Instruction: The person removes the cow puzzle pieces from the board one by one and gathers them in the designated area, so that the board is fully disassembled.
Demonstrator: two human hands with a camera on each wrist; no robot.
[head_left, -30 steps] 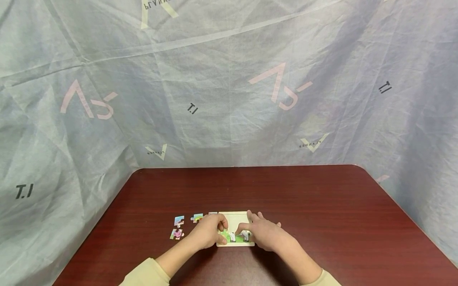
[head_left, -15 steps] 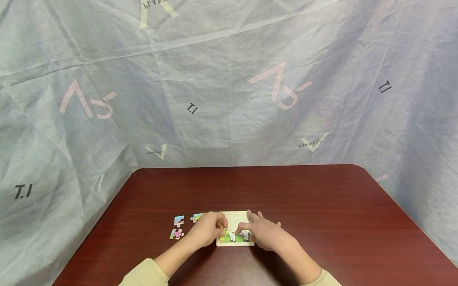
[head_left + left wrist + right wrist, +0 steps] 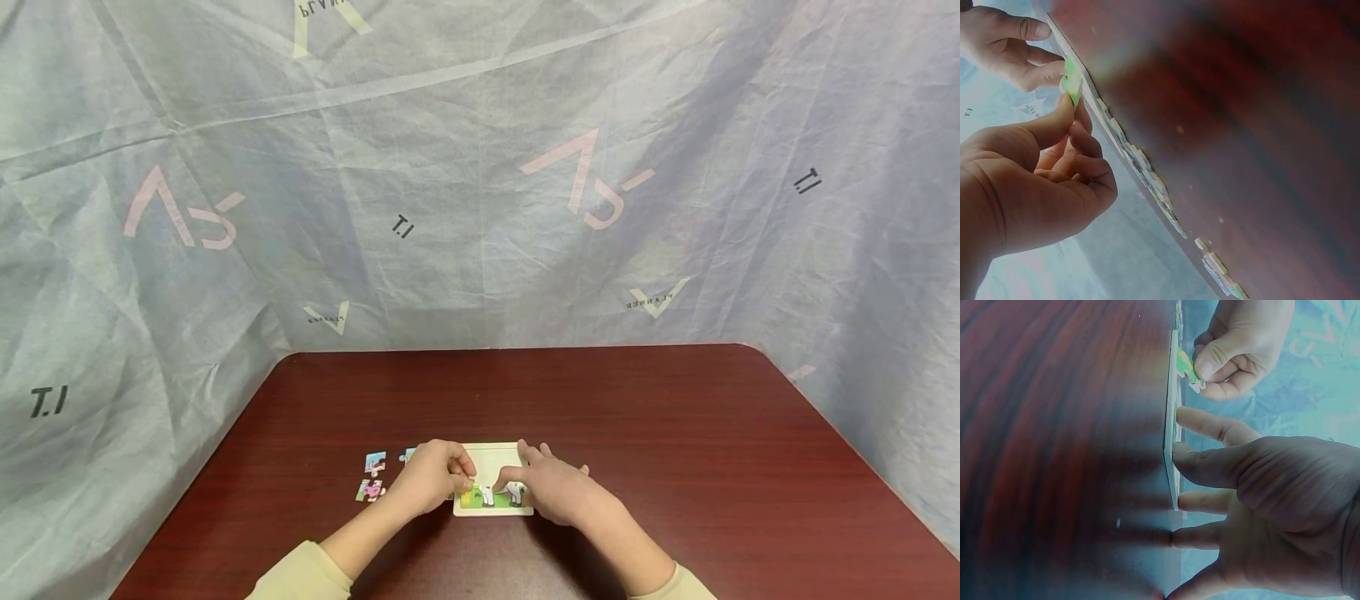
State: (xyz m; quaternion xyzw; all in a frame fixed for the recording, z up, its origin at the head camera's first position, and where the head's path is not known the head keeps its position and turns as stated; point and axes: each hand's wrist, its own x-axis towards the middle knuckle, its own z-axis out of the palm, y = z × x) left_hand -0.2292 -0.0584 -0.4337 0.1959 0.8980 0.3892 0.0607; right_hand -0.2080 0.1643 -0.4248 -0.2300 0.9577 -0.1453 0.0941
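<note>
A shallow wooden puzzle tray (image 3: 491, 447) lies near the front of the table, its upper part bare. Along its lower edge sit puzzle pieces (image 3: 513, 495) showing white legs on green grass. My left hand (image 3: 429, 477) pinches a green jigsaw piece (image 3: 1186, 365) between thumb and fingers at the tray's left side. In the right wrist view that piece stands tilted, one edge down by the tray. My right hand (image 3: 561, 490) is spread over the tray's right side, with fairly straight fingers. Its index finger and thumb touch down at the tray and the pieces in it.
Left of the tray lie loose jigsaw pieces: a blue one (image 3: 375, 462), a pink one (image 3: 369, 490) and another (image 3: 407, 456) partly hidden behind my left hand. The dark red table (image 3: 637, 400) ends at a grey cloth backdrop (image 3: 480, 250).
My left hand has lifted slightly and tilted the green piece up from the tray, so more of the tray's lower left corner shows. The right hand stays in place.
</note>
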